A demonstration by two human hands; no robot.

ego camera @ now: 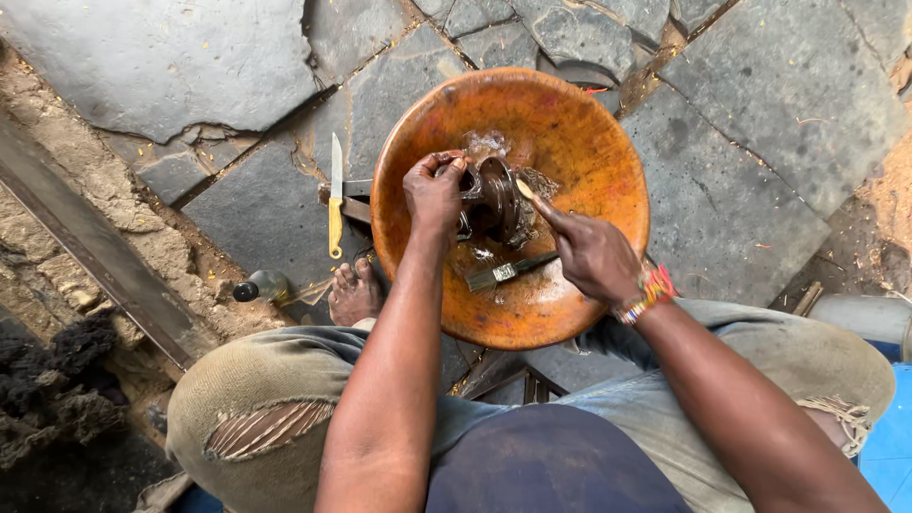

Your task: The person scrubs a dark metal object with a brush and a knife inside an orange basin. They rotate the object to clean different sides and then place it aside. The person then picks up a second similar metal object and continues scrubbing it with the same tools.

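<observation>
A wide orange basin (579, 123) stands on the stone floor between my knees, with dirty liquid in its bottom. My left hand (435, 190) grips a dark, greasy round metal part (496, 198) and holds it upright over the liquid. My right hand (589, 252) reaches to the part's right side, forefinger stretched out, with a small pale object at the fingertip touching the part. I cannot tell what that object is. A paintbrush (510, 271) with a metal ferrule lies in the basin under my right hand.
A yellow-handled knife (335, 195) lies on the stone slabs left of the basin, next to a dark metal piece (353, 199). A small bottle (259, 286) lies by my bare foot (354, 293). A metal rail (95, 249) runs along the left. A blue surface (891, 427) is at the right.
</observation>
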